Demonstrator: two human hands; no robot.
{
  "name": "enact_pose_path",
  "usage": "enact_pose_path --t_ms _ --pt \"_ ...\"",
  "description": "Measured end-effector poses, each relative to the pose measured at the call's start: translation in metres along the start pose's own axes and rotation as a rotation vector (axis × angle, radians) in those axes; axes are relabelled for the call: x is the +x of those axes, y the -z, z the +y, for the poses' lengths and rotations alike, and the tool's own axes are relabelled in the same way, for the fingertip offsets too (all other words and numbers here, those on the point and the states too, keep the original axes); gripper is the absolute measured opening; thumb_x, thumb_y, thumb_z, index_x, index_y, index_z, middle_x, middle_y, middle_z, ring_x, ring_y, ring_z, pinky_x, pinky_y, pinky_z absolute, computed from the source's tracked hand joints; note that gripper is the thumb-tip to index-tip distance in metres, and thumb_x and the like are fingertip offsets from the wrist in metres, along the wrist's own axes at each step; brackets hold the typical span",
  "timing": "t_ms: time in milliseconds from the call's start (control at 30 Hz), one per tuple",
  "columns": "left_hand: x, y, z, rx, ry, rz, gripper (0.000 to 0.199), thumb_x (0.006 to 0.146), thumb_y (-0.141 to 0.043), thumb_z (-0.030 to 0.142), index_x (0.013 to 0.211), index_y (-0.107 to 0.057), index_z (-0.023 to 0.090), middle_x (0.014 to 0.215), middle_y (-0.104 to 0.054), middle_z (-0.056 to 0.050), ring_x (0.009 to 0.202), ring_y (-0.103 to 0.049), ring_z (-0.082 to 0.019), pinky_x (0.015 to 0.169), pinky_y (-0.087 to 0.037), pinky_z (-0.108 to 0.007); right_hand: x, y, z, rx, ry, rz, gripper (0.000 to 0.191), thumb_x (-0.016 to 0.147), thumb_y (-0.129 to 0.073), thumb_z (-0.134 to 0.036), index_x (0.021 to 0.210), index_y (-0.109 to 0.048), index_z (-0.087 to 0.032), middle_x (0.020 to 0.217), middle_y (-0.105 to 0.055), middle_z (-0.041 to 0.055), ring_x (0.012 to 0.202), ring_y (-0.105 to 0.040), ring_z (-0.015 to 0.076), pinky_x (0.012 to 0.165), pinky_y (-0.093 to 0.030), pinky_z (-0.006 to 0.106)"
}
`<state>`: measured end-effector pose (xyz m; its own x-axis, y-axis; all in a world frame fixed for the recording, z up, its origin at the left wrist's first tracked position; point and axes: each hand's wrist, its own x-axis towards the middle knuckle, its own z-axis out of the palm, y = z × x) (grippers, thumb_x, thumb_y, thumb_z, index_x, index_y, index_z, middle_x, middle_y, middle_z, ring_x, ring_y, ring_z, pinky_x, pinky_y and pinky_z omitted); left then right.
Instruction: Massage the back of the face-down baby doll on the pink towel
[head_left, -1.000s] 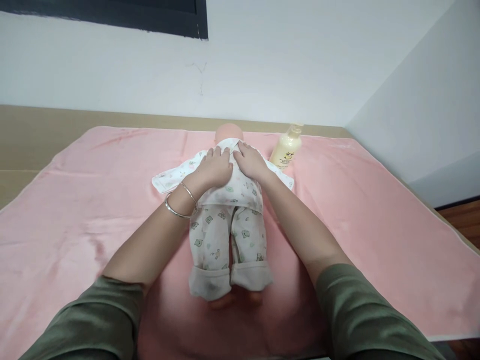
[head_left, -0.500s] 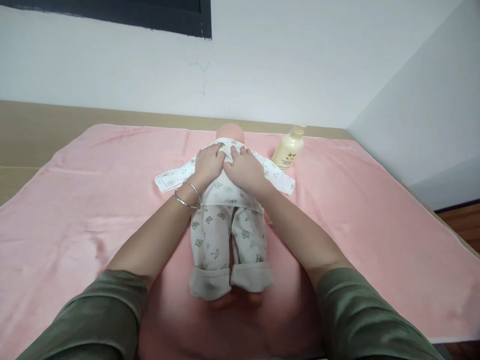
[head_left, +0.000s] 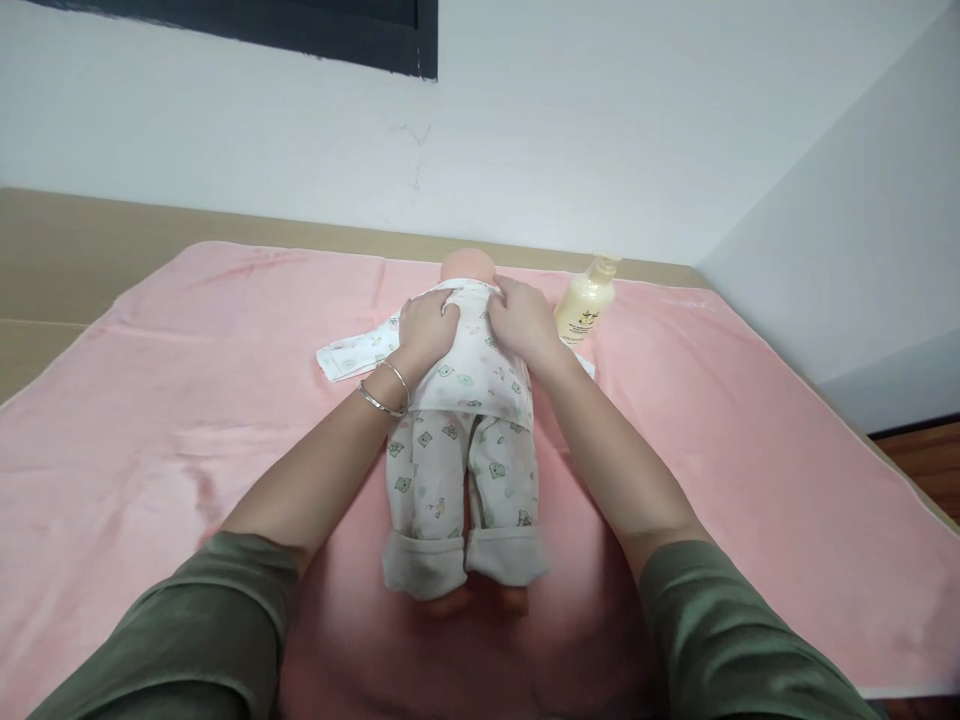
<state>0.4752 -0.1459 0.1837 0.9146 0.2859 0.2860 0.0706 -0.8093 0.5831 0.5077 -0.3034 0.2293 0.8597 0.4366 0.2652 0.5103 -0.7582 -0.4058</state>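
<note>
A baby doll point(head_left: 472, 390) in a white printed top and trousers lies face down, its bald head away from me and its feet toward me. My left hand point(head_left: 430, 325) rests on the left side of its upper back, thumb apart from the fingers. My right hand point(head_left: 525, 318) lies over its right shoulder, thumb near the neck, the fingers partly hidden along the far side. The left sleeve is spread out flat; my right hand and forearm cover most of the right sleeve.
Pink cloth point(head_left: 712, 430) spreads under the doll. A pale yellow bottle point(head_left: 586, 303) stands just right of my right hand. Behind the cloth are a tan surface edge point(head_left: 337, 236) and a white wall point(head_left: 585, 130). A dark frame point(head_left: 352, 40) hangs at the upper left.
My right hand has moved outward from the middle of the doll's back to its right shoulder. My left hand stays on the upper left back. The view has shifted slightly.
</note>
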Motion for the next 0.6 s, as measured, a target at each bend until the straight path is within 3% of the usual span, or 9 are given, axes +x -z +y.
enact_pose_path --t_ms 67,133,267,333,467,600 --pt "-0.001 0.001 0.001 -0.004 0.001 -0.003 0.058 0.094 -0.034 0.028 0.141 -0.066 0.018 0.146 -0.066 -0.009 0.139 -0.057 -0.028 0.126 -0.035 -0.046 -0.004 -0.006 -0.008 -0.012 0.050 0.107 0.059 0.101 -0.032 -0.029 0.157 -0.047 -0.014 0.161 -0.050 0.0145 0.154 -0.039 0.0344 0.126 -0.033 0.059" --pt "-0.002 0.003 0.003 -0.006 0.000 -0.005 0.058 0.094 -0.034 0.027 0.140 -0.067 0.016 0.146 -0.066 -0.011 0.139 -0.058 -0.029 0.125 -0.036 -0.046 -0.007 -0.016 -0.015 -0.053 0.075 0.116 0.061 0.102 -0.034 -0.030 0.160 -0.041 -0.014 0.167 -0.040 0.0142 0.159 -0.028 0.0346 0.129 -0.025 0.061" --pt "-0.003 0.006 0.005 -0.004 0.007 -0.012 0.056 0.093 -0.033 0.025 0.135 -0.069 0.015 0.141 -0.069 -0.012 0.135 -0.060 -0.030 0.122 -0.039 -0.047 -0.008 -0.030 -0.019 -0.091 0.072 -0.038 0.055 0.103 -0.037 -0.031 0.150 -0.052 -0.008 0.163 -0.045 0.0205 0.154 -0.038 0.0371 0.127 -0.029 0.060" --pt "-0.003 0.006 0.005 -0.002 0.004 -0.003 0.055 0.093 -0.034 0.025 0.134 -0.070 0.016 0.138 -0.071 -0.013 0.132 -0.062 -0.031 0.119 -0.042 -0.047 -0.006 -0.028 -0.016 -0.077 0.094 0.005 0.053 0.103 -0.037 -0.030 0.148 -0.054 -0.009 0.162 -0.045 0.0201 0.153 -0.040 0.0351 0.126 -0.030 0.058" --pt "-0.002 0.003 0.001 0.006 0.017 0.004 0.053 0.093 -0.035 0.026 0.131 -0.071 0.019 0.134 -0.073 -0.011 0.128 -0.064 -0.032 0.113 -0.046 -0.046 -0.002 -0.022 -0.010 -0.075 0.125 0.174 0.055 0.103 -0.035 -0.028 0.156 -0.047 -0.016 0.167 -0.039 0.0143 0.158 -0.030 0.0327 0.128 -0.026 0.061" --pt "0.000 0.000 -0.001 0.001 0.053 0.026 0.053 0.094 -0.035 0.027 0.132 -0.071 0.019 0.135 -0.072 -0.011 0.130 -0.063 -0.030 0.116 -0.045 -0.044 -0.003 -0.028 -0.011 -0.082 0.091 0.023 0.055 0.101 -0.038 -0.029 0.150 -0.053 -0.010 0.161 -0.047 0.0194 0.154 -0.037 0.0369 0.125 -0.030 0.062"
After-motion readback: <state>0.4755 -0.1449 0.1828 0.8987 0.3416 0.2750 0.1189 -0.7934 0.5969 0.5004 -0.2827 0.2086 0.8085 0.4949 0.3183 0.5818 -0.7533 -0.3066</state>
